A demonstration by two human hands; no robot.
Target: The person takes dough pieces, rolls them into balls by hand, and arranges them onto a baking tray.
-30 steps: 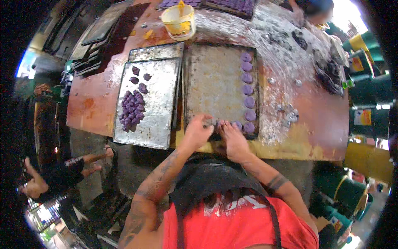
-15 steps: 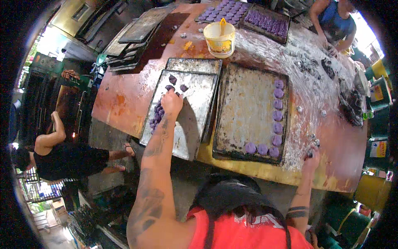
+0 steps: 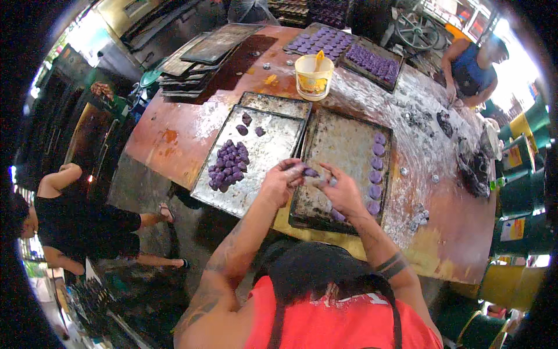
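My left hand [image 3: 280,183] pinches a small lump of purple dough [image 3: 311,172] above the near left edge of the right-hand baking tray [image 3: 334,139]. Facing it, my right hand [image 3: 344,193] has its thumb and fingers apart, just right of the lump. Flattened purple dough rounds [image 3: 375,176] run down that tray's right side; my right hand and forearm hide part of the near row. On the left-hand tray [image 3: 276,139] lies a heap of purple dough pieces [image 3: 228,166], with 3 darker lumps [image 3: 247,119] beyond it.
A white bucket [image 3: 314,78] with a yellow-handled tool stands behind the trays. Stacked trays [image 3: 203,64] sit far left; filled trays [image 3: 372,64] lie at the back. Flour and greyish lumps [image 3: 418,218] cover the table's right. One person [image 3: 474,70] works far right, another [image 3: 87,218] is at left.
My left hand has come back from the left tray toward me and right, with a dough lump. My right hand has moved left from the floured table to meet it. The view has shifted.
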